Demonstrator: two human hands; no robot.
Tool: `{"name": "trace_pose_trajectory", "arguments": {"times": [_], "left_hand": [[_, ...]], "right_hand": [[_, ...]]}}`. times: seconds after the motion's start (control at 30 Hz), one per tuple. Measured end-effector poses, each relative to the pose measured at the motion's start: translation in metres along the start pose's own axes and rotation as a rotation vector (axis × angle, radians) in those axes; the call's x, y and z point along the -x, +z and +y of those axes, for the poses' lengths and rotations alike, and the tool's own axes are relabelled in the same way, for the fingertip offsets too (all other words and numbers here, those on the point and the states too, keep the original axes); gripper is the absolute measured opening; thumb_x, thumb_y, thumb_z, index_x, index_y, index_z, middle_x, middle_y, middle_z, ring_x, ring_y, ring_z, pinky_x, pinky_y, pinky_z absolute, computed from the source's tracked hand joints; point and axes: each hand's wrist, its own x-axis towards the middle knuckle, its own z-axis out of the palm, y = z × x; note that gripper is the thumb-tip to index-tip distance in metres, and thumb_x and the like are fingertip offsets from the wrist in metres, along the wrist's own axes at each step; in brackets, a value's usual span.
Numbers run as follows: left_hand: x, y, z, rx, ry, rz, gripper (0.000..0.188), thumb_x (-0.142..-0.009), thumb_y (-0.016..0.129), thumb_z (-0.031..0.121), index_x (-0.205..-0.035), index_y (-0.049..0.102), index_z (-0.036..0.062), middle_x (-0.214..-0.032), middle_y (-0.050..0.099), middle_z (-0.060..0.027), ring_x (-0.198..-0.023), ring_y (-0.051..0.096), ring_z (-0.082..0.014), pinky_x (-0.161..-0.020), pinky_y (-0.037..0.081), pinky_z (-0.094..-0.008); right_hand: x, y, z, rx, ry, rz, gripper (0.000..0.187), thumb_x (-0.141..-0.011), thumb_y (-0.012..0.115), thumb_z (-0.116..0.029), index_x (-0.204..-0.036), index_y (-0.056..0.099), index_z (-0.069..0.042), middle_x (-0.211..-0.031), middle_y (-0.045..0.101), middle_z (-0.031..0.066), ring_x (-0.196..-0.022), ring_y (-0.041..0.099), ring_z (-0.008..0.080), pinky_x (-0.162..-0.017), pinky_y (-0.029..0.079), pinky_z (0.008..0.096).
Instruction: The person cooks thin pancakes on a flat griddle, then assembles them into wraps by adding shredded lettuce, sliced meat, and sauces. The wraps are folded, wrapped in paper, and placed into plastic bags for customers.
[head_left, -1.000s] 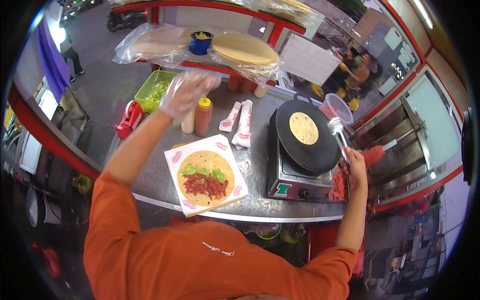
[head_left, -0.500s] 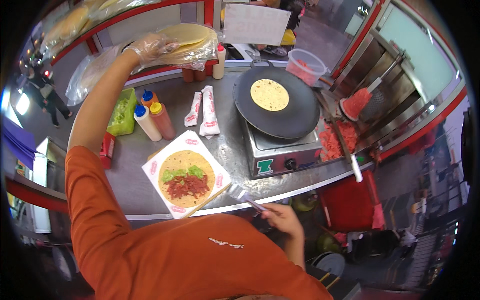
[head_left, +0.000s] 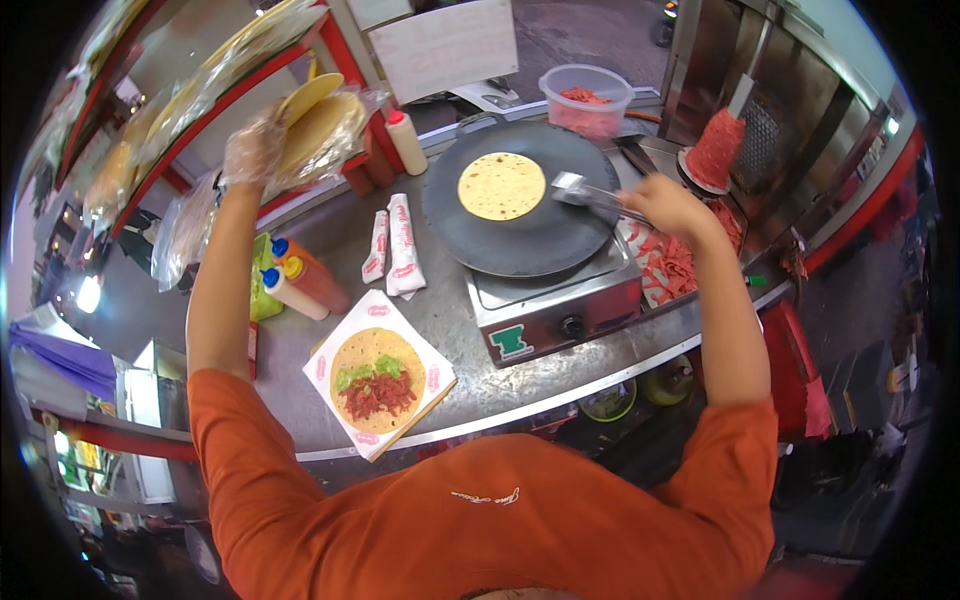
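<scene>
My left hand (head_left: 254,152), in a clear plastic glove, is closed on the edge of a tortilla (head_left: 312,97), lifted and tilted above a stack of tortillas (head_left: 322,130) in plastic. My right hand (head_left: 672,207) grips metal tongs (head_left: 598,197), whose tip is over the black griddle (head_left: 520,250) just right of a browned tortilla (head_left: 502,186) lying flat. Nearer me, an open tortilla topped with shredded meat (head_left: 380,397) and green lettuce (head_left: 388,364) rests on white printed paper (head_left: 345,325) over a board.
Two paper-wrapped rolls (head_left: 403,245) lie left of the burner (head_left: 555,320). Sauce bottles (head_left: 318,285) stand beside a green tub (head_left: 265,275). A clear tub (head_left: 587,100) is behind the griddle. Sliced meat (head_left: 668,265) and a meat spit (head_left: 715,150) are at the right.
My right hand has carried the tongs from the counter's front edge up to the griddle. My left hand has raised a tortilla off the stack. The view has shifted.
</scene>
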Motion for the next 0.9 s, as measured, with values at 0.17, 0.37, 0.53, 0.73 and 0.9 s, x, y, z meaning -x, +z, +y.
{"name": "trace_pose_trajectory", "arguments": {"times": [0.17, 0.37, 0.53, 0.73, 0.9], "left_hand": [[0.012, -0.083, 0.033, 0.184, 0.062, 0.079, 0.032, -0.102, 0.066, 0.02, -0.133, 0.07, 0.011, -0.116, 0.074, -0.0224, -0.105, 0.074, -0.0374, -0.09, 0.059, -0.0446], [0.059, -0.191, 0.081, 0.575, -0.146, -0.141, 0.03, -0.103, 0.066, 0.008, -0.131, 0.069, -0.0005, -0.121, 0.074, -0.0108, -0.108, 0.07, -0.0181, -0.097, 0.052, -0.0319], [0.09, -0.216, 0.148, 0.746, -0.527, -0.577, 0.028, -0.103, 0.068, 0.011, -0.127, 0.071, -0.002, -0.106, 0.074, -0.0031, -0.093, 0.063, -0.01, -0.085, 0.052, -0.027], [0.036, -0.179, 0.203, 0.782, -0.245, -0.534, 0.033, -0.102, 0.067, 0.006, -0.133, 0.068, -0.0029, -0.118, 0.075, -0.0084, -0.106, 0.067, -0.0136, -0.096, 0.053, -0.0306], [0.018, -0.098, 0.262, 0.699, 0.2, -0.239, 0.031, -0.101, 0.071, 0.009, -0.131, 0.069, 0.0005, -0.113, 0.076, -0.0161, -0.104, 0.072, -0.0234, -0.093, 0.054, -0.0336]], "right_hand": [[-0.091, 0.023, -0.019, -0.121, -0.119, -0.24, 0.029, -0.101, 0.069, -0.031, -0.093, 0.078, -0.004, -0.073, 0.07, 0.0026, -0.049, 0.055, 0.009, -0.044, 0.041, 0.0283], [-0.079, -0.075, 0.054, 0.016, -0.121, -0.188, 0.027, -0.101, 0.069, -0.025, -0.087, 0.075, -0.003, -0.067, 0.067, 0.002, -0.046, 0.051, 0.0087, -0.043, 0.039, 0.0285], [0.016, -0.122, 0.153, -0.128, -0.039, -0.015, 0.027, -0.098, 0.071, -0.022, -0.08, 0.074, -0.002, -0.06, 0.062, 0.0027, -0.047, 0.051, 0.0094, -0.042, 0.037, 0.0299], [0.111, -0.078, 0.22, -0.218, 0.341, 0.24, 0.031, -0.1, 0.069, -0.029, -0.092, 0.077, 0.0, -0.074, 0.068, 0.0048, -0.059, 0.059, 0.0117, -0.056, 0.048, 0.0333], [0.169, -0.065, 0.232, 0.001, 0.233, 0.434, 0.042, -0.1, 0.067, -0.036, -0.118, 0.074, 0.001, -0.091, 0.073, 0.0248, -0.086, 0.073, 0.0339, -0.08, 0.055, 0.0432]]}}
